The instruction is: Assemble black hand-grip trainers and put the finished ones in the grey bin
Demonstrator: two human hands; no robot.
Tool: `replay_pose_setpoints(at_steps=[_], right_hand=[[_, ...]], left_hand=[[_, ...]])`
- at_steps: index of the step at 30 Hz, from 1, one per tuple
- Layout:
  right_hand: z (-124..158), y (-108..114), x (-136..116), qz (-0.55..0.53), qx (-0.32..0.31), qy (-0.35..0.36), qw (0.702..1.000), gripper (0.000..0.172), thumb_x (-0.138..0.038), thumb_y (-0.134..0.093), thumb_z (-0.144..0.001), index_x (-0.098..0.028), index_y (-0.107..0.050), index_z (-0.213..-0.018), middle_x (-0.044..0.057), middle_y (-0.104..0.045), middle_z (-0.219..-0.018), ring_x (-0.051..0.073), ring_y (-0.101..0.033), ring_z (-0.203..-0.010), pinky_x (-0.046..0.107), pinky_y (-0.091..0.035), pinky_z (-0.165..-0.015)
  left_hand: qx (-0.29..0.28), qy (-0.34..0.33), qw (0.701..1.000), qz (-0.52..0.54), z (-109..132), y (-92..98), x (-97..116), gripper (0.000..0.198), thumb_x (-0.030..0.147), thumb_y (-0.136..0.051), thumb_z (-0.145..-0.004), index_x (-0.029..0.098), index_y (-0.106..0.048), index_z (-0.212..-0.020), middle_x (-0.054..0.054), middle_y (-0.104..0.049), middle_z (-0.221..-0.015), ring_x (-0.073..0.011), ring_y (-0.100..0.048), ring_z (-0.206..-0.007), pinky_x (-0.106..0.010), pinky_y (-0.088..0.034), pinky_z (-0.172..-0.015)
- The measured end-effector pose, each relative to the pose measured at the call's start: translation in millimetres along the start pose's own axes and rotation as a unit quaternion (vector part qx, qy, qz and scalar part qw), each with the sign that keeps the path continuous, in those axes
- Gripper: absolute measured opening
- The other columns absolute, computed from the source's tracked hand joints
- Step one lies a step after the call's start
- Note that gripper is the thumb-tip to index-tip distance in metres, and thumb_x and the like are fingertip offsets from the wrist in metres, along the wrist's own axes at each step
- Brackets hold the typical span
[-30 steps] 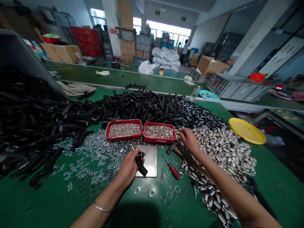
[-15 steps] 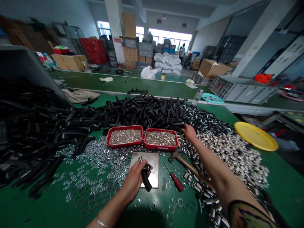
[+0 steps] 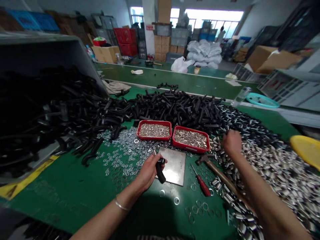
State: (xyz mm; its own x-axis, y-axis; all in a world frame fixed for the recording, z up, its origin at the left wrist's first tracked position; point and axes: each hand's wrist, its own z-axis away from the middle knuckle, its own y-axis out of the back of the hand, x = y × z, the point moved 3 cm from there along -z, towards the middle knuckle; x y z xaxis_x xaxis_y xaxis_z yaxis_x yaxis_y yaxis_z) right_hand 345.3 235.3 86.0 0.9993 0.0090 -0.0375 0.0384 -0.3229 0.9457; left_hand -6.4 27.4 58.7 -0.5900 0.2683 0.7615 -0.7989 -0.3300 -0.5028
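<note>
My left hand [image 3: 148,170] is wrapped round a black curved handle [image 3: 160,171] with a metal threaded end, over the left edge of a square metal plate [image 3: 175,165]. My right hand [image 3: 232,141] is closed at the border between the black-headed bolts [image 3: 240,116] and the silver cylinders [image 3: 267,163]; what its fingers hold, if anything, is hidden. Two red trays, the left one [image 3: 154,138] and the right one [image 3: 191,148], hold small metal parts beyond the plate.
A hammer [image 3: 222,176] and a red screwdriver [image 3: 203,186] lie right of the plate. Black handles [image 3: 172,106] are heaped behind the trays. Washers [image 3: 125,153] spread to the left. A yellow lid [image 3: 307,150] sits far right.
The view has turned left. My right hand has moved right, from beside the right tray to the black-headed bolts, and its fingers have closed. My left hand still holds the handle.
</note>
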Motion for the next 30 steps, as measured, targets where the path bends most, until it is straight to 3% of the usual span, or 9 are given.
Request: replay_pose_setpoints(at_steps=[2, 3, 6, 7, 10, 14, 19, 24, 30], right_hand=[[29.8, 26.5, -9.2, -0.109, 0.073, 0.033, 0.991, 0.034, -0.026, -0.048, -0.095, -0.004, -0.063, -0.117, 0.024, -0.064, -0.108, 0.033, -0.057, -0.110, 0.045, -0.045, -0.093], [48.6, 40.0, -19.4, -0.183, 0.071, 0.064, 0.978, 0.032, -0.031, -0.049, -0.096, -0.010, -0.064, -0.117, 0.019, -0.065, -0.108, 0.031, -0.059, -0.106, 0.043, -0.047, -0.091], [108.5, 74.1, -69.4, -0.384, -0.077, 0.161, 0.906, 0.027, -0.034, -0.050, -0.099, -0.024, -0.062, -0.120, 0.008, -0.067, -0.108, 0.022, -0.064, -0.096, 0.038, -0.051, -0.086], [125.3, 83.7, -88.2, -0.414, -0.105, 0.197, 0.883, 0.025, -0.033, -0.051, -0.099, -0.025, -0.062, -0.120, 0.007, -0.066, -0.111, 0.021, -0.064, -0.098, 0.038, -0.051, -0.088], [154.0, 98.5, -129.5, -0.444, -0.123, 0.252, 0.851, 0.022, -0.029, -0.052, -0.100, -0.026, -0.062, -0.119, 0.007, -0.064, -0.114, 0.021, -0.062, -0.107, 0.038, -0.051, -0.092], [160.7, 98.9, -148.1, -0.447, -0.117, 0.310, 0.831, 0.024, -0.025, -0.051, -0.100, -0.024, -0.060, -0.122, 0.009, -0.062, -0.114, 0.022, -0.061, -0.109, 0.041, -0.053, -0.094], [162.2, 104.2, -151.5, -0.443, -0.100, 0.322, 0.831, 0.022, -0.021, -0.051, -0.100, -0.023, -0.058, -0.121, 0.010, -0.062, -0.114, 0.022, -0.060, -0.110, 0.044, -0.053, -0.095], [170.7, 103.0, -159.9, -0.455, -0.153, 0.347, 0.805, 0.024, -0.020, -0.051, -0.099, -0.025, -0.058, -0.121, 0.009, -0.062, -0.116, 0.022, -0.059, -0.112, 0.044, -0.051, -0.098], [171.1, 81.0, -158.9, -0.493, -0.127, 0.168, 0.844, 0.017, -0.029, -0.065, -0.091, -0.023, -0.060, -0.105, 0.005, -0.065, -0.097, 0.020, -0.065, -0.080, 0.038, -0.057, -0.075]], left_hand=[[-0.002, -0.015, 1.000, -0.016, 0.9, 3.2, 5.6, 0.040, 0.048, -0.075, -0.079, 0.015, -0.057, -0.091, -0.006, -0.069, -0.083, -0.0118, -0.061, -0.069, -0.024, -0.049, -0.069], [-0.007, -0.020, 0.999, -0.026, 0.7, 0.9, 7.3, 0.040, 0.049, -0.073, -0.080, 0.015, -0.057, -0.091, -0.006, -0.069, -0.084, -0.0118, -0.061, -0.070, -0.024, -0.048, -0.069], [-0.030, -0.042, 0.997, -0.050, -2.1, -17.3, 10.6, 0.039, 0.051, -0.070, -0.082, 0.015, -0.057, -0.092, -0.005, -0.069, -0.085, -0.0118, -0.061, -0.070, -0.024, -0.048, -0.069], [-0.038, -0.053, 0.996, -0.057, -2.9, -24.8, 11.4, 0.039, 0.051, -0.069, -0.083, 0.015, -0.057, -0.092, -0.005, -0.069, -0.085, -0.0119, -0.060, -0.071, -0.024, -0.048, -0.070], [-0.073, -0.080, 0.990, -0.093, -1.4, -42.7, 13.4, 0.038, 0.053, -0.065, -0.086, 0.016, -0.059, -0.093, -0.004, -0.068, -0.087, -0.0132, -0.061, -0.075, -0.025, -0.049, -0.072], [-0.118, -0.090, 0.973, -0.176, 7.6, -45.2, 15.1, 0.037, 0.054, -0.066, -0.085, 0.018, -0.061, -0.095, -0.002, -0.065, -0.083, -0.0144, -0.061, -0.074, -0.026, -0.049, -0.072], [-0.033, -0.143, 0.972, -0.181, 10.5, -29.6, 25.6, 0.041, 0.059, -0.059, -0.087, 0.019, -0.060, -0.094, -0.003, -0.066, -0.088, -0.0152, -0.061, -0.076, -0.026, -0.049, -0.072], [-0.102, -0.122, 0.958, -0.238, 13.1, -36.0, 25.5, 0.036, 0.054, -0.063, -0.086, 0.018, -0.062, -0.090, -0.001, -0.064, -0.083, -0.0147, -0.058, -0.075, -0.025, -0.047, -0.072], [-0.084, -0.117, 0.968, -0.204, 15.1, -37.1, 22.3, 0.037, 0.054, -0.064, -0.085, 0.019, -0.062, -0.096, -0.003, -0.065, -0.087, -0.0164, -0.059, -0.078, -0.026, -0.046, -0.075]])
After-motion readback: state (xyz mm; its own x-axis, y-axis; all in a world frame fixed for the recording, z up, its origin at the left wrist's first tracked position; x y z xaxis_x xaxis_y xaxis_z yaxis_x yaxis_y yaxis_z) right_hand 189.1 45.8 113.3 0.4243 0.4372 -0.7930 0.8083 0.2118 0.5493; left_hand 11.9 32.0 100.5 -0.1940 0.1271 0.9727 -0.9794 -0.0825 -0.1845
